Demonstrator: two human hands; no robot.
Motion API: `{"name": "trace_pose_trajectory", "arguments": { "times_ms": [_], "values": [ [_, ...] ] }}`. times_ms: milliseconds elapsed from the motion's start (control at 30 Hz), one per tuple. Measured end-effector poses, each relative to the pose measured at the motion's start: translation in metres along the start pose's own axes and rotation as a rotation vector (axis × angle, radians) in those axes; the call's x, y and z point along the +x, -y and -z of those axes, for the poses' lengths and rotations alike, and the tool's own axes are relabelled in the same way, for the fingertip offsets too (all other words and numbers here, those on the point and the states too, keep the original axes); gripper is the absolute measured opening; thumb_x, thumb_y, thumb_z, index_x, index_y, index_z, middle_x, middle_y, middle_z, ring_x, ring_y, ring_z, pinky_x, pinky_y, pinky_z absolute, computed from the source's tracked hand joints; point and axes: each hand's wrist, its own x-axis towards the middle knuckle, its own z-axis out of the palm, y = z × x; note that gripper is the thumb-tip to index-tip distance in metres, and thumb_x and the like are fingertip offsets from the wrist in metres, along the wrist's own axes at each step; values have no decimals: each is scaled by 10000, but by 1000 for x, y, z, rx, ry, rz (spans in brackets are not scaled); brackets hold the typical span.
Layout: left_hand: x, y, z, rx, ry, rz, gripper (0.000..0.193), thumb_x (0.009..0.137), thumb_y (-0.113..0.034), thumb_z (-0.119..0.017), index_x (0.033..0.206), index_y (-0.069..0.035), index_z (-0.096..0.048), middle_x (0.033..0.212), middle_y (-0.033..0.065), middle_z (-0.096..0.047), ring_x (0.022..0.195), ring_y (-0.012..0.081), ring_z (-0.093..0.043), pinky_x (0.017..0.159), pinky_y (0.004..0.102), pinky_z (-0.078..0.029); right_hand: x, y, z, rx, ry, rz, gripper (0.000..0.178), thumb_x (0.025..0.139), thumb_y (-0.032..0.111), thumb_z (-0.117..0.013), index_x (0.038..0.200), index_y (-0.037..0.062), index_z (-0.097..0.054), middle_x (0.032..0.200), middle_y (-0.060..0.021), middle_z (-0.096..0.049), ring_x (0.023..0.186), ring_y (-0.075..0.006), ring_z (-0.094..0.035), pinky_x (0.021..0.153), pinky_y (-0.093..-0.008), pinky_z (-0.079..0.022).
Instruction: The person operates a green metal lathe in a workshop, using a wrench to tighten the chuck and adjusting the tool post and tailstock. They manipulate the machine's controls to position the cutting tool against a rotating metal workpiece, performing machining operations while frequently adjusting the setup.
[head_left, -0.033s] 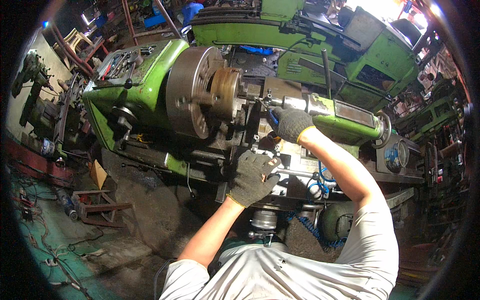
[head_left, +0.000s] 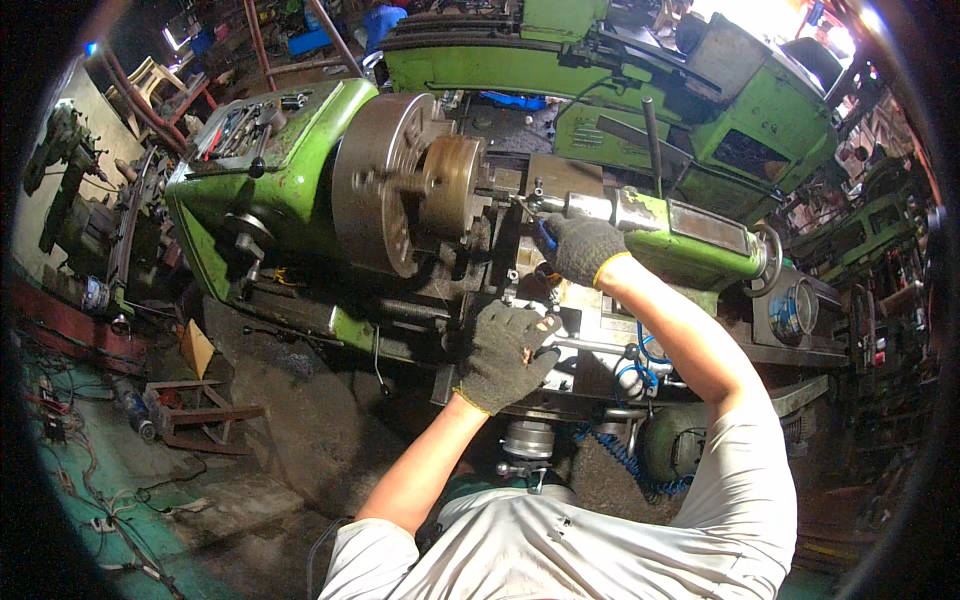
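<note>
The brown cylinder (head_left: 450, 187) sits at the lathe chuck (head_left: 375, 180), whose face has turned slightly, suggesting work is underway, while the left hand (head_left: 506, 352) over the carriage (head_left: 585, 300) and right hand (head_left: 582, 248) beside the tailstock (head_left: 690, 236) stay put, their fingers' grip impossible to tell.

- Cannot see the palm of the left hand (head_left: 508, 350), turned downward, nor the surface directly beneath.
- Cannot name the blue patch (head_left: 547, 236) by the fingers of the right hand (head_left: 587, 248), too small and partly covered.
- Cannot see the middle of the chuck (head_left: 365, 180), hidden behind the round workpiece (head_left: 450, 187).
- Cannot sort out the tools (head_left: 236, 134) atop the headstock (head_left: 300, 165), too tiny.
- Cannot follow the pale shirt (head_left: 600, 555) past the lower edge.
</note>
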Motion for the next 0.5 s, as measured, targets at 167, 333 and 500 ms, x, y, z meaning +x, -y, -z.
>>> {"name": "trace_pose_trajectory", "arguments": {
  "times_ms": [167,333,500],
  "values": [
    [1,1,0,-14,11,-7,470,791,-295,-783,1225,-140,-689,1198,100,-660,1177,312,-584,1072,506,-388,1,-5,-6,11,45,8,446,971,436,-555,1294,136,-619,1127,-211,-703,1072,-411,-671,924,-510,-527],
    [1,-1,2,-2,7,-4,468,790,-298,-785,1220,-137,-691,1197,98,-664,1180,313,-585,1061,505,-393,5,-9,-16,-8,61,30,454,976,445,-542,1314,146,-596,1081,-213,-720,1058,-405,-673,919,-504,-529],
    [1,0,1,-6,-2,-2,465,788,-306,-789,1216,-149,-695,1192,97,-665,1168,310,-586,1063,505,-390,0,-7,-15,5,81,-3,432,984,438,-529,1312,165,-595,1091,-215,-719,1044,-405,-683,909,-512,-531]
  ]
}}
